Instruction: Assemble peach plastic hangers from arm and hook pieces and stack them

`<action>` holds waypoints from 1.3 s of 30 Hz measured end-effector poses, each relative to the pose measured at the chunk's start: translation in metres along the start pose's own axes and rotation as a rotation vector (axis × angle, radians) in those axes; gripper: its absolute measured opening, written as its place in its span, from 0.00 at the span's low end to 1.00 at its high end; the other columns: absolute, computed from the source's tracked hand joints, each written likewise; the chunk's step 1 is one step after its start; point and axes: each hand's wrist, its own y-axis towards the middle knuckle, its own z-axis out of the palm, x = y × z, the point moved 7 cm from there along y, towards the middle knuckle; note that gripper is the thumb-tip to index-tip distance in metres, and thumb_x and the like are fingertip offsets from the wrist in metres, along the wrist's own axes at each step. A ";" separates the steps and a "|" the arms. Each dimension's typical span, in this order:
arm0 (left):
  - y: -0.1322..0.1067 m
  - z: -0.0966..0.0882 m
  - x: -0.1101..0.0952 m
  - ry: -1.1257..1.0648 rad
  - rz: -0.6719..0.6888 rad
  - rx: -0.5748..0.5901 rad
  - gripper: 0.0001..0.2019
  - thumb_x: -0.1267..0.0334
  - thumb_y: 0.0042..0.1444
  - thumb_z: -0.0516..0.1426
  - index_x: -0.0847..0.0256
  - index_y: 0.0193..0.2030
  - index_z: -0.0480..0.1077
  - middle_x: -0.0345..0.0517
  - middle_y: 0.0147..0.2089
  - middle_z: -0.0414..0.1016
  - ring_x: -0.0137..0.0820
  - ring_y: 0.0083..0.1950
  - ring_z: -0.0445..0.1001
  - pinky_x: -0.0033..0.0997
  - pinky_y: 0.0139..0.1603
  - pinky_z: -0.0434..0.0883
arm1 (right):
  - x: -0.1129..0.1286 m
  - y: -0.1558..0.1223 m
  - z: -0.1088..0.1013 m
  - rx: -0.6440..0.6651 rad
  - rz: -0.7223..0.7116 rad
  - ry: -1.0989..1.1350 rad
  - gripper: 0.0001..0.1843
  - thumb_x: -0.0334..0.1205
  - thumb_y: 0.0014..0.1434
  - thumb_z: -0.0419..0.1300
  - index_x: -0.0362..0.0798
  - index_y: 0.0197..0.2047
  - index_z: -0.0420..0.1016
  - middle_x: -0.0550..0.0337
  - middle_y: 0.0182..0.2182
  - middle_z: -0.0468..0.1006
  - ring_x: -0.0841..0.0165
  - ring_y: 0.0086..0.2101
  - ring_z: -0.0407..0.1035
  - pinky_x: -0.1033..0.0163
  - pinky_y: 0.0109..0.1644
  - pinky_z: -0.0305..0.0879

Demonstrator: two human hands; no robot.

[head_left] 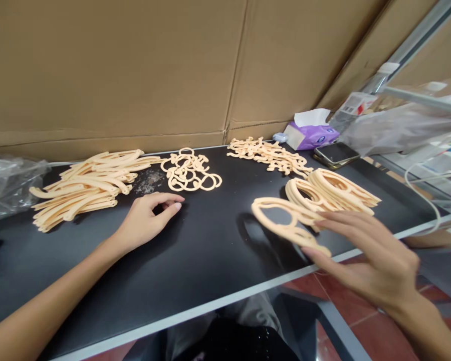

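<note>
My right hand holds a flat peach plastic frame with oval holes above the black table, fingers pinched along its right end. Just behind it lies a fanned stack of the same frames. My left hand rests on the table, fingers curled loosely with nothing in them, just in front of a small heap of peach rings. A pile of long curved peach pieces lies to its left.
Another heap of small peach hooks sits at the back. A purple tissue pack and a phone lie at the back right. Clear plastic bags are at the left, cardboard walls the back.
</note>
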 end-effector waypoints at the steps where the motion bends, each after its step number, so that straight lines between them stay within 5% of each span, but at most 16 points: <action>1: 0.000 0.000 0.000 0.002 0.002 0.001 0.19 0.45 0.59 0.57 0.54 0.47 0.80 0.45 0.47 0.82 0.41 0.49 0.78 0.38 0.49 0.72 | -0.008 -0.002 -0.005 -0.037 0.004 -0.060 0.17 0.36 0.51 0.73 0.45 0.44 0.77 0.45 0.37 0.83 0.56 0.37 0.79 0.51 0.45 0.75; 8: 0.000 -0.001 -0.002 0.024 0.035 0.006 0.18 0.47 0.60 0.57 0.54 0.47 0.80 0.44 0.46 0.82 0.39 0.48 0.78 0.36 0.47 0.72 | -0.043 -0.019 -0.020 -0.301 -0.040 -0.511 0.19 0.47 0.48 0.74 0.48 0.41 0.78 0.52 0.28 0.84 0.58 0.28 0.79 0.57 0.34 0.74; 20: 0.000 0.000 -0.004 0.027 0.065 0.003 0.18 0.47 0.60 0.57 0.54 0.47 0.80 0.44 0.46 0.82 0.38 0.46 0.78 0.36 0.47 0.72 | -0.061 -0.037 0.001 -0.211 0.067 -0.598 0.16 0.53 0.53 0.69 0.49 0.36 0.76 0.57 0.26 0.83 0.59 0.32 0.77 0.57 0.40 0.70; 28: 0.000 0.000 -0.005 0.040 0.061 0.010 0.18 0.48 0.61 0.56 0.55 0.48 0.80 0.44 0.44 0.82 0.36 0.44 0.78 0.33 0.43 0.71 | -0.063 -0.044 0.005 -0.193 0.093 -0.583 0.17 0.55 0.54 0.68 0.49 0.35 0.76 0.53 0.36 0.84 0.56 0.39 0.77 0.51 0.46 0.70; 34: 0.001 0.001 -0.006 0.040 0.077 0.013 0.18 0.49 0.60 0.56 0.56 0.47 0.80 0.44 0.42 0.82 0.35 0.41 0.77 0.34 0.43 0.72 | -0.039 0.000 0.010 -0.205 0.035 -0.376 0.12 0.42 0.51 0.72 0.48 0.36 0.77 0.53 0.35 0.84 0.57 0.39 0.78 0.52 0.48 0.71; 39: 0.000 0.001 -0.006 0.031 0.105 0.003 0.17 0.51 0.60 0.57 0.56 0.47 0.80 0.45 0.40 0.82 0.35 0.40 0.77 0.34 0.43 0.73 | -0.008 0.070 0.063 0.028 0.120 -0.102 0.06 0.42 0.60 0.64 0.48 0.37 0.79 0.51 0.40 0.83 0.55 0.46 0.73 0.46 0.54 0.66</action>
